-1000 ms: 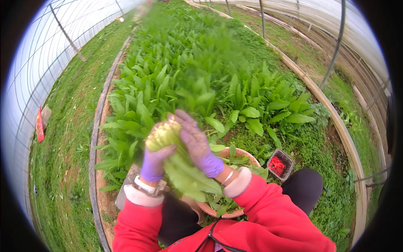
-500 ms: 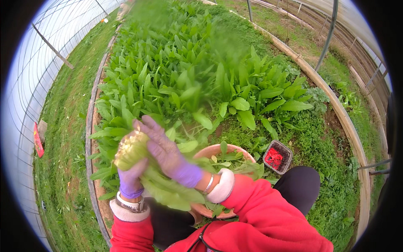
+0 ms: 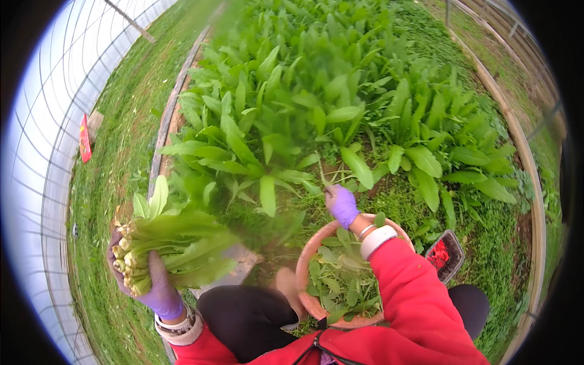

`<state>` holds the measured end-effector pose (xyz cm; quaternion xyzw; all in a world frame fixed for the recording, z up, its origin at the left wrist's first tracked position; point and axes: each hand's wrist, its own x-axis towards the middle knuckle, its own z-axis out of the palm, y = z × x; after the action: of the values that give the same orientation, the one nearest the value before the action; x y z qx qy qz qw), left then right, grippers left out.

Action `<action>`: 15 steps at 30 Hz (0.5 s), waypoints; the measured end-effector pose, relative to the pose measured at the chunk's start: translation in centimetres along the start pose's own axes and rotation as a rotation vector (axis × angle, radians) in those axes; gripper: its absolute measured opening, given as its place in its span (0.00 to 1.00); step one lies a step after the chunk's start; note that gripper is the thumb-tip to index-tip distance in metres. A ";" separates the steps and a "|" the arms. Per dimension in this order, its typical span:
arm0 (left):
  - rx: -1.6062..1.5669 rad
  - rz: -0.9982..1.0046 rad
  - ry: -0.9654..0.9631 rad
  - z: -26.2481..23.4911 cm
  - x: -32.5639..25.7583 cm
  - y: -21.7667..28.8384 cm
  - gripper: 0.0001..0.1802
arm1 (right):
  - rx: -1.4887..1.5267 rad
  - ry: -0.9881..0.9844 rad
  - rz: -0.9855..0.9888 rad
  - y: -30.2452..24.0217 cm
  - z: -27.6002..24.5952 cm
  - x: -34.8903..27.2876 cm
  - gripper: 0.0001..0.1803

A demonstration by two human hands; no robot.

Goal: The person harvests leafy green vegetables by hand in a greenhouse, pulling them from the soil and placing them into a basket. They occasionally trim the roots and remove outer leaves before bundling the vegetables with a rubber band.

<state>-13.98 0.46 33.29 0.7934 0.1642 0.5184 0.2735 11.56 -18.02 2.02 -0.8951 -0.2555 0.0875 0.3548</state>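
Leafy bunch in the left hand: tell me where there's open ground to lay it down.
Open grass strip lies left of the wooden bed edging, beside the left hand holding the leafy bunch. The planted bed is packed with leaves; the round basin by the right hand already holds cut greens.

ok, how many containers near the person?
2: a round orange basin of cut leaves before the knees, under the right arm; a small dark crate with red contents right of it. None hidden, apparently.

Leaves hide the basin's bottom (fully).
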 end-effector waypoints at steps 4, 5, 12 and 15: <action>-0.084 -0.135 0.057 0.4 -1.0 -0.9 0.30 | -0.139 -0.319 -0.257 2.3 5.8 3.4 0.11; -0.093 -0.131 0.046 0.5 -1.2 -1.0 0.30 | -0.182 -0.502 -0.375 1.4 7.3 4.4 0.11; 0.132 -0.124 -0.176 -0.3 -1.3 -1.9 0.30 | -0.360 -0.702 -0.854 -8.5 22.2 7.2 0.11; -0.011 -0.186 -0.078 -0.3 -1.9 -2.6 0.32 | -0.635 -0.675 -0.800 -10.8 27.2 10.1 0.12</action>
<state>-14.95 1.61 30.41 0.7926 0.2237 0.4606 0.3310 6.74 9.97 -10.36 -0.7148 -0.6836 0.1457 -0.0246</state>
